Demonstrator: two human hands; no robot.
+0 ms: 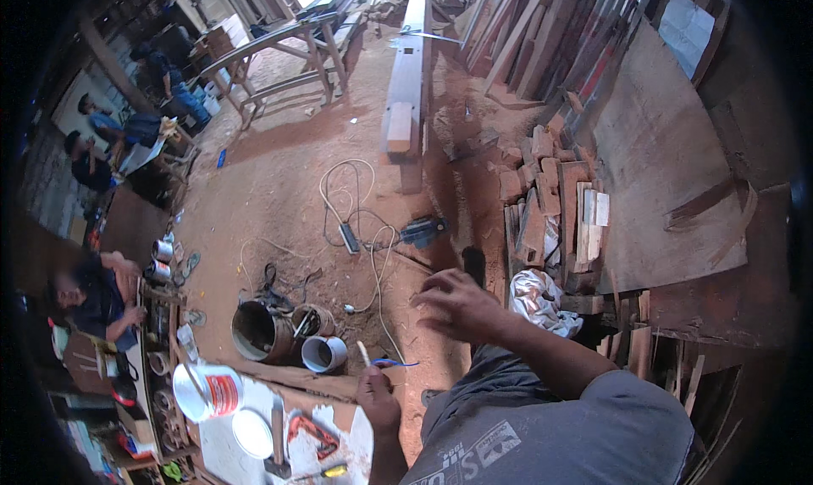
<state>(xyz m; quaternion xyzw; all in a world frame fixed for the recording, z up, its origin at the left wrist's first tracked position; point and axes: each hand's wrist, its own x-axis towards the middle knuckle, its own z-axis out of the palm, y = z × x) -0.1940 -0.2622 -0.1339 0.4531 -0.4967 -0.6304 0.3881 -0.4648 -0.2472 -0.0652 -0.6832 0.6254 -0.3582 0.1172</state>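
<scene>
My left hand [378, 398] sits at the edge of a paint-stained bench [339, 387], fingers closed around a thin pale stick [362, 353] that points up; a short blue strip [395, 364] shows just beside it. My right hand [455, 304] hovers, a little blurred, above the dusty red floor with fingers spread and nothing in it. Below it is my grey-clad knee [508, 375]. Nearest the left hand on the bench lie a red-handled tool [312, 432], a hammer [278, 441] and a yellow-handled screwdriver [334, 471].
A white bucket [208, 392] and white lid [252, 432] stand on the bench. On the floor are a metal bucket [257, 332], a white can [324, 354], cables with a power strip [350, 238] and a blue power tool [422, 229]. Wood offcuts [550, 205] pile right. Other people work at left.
</scene>
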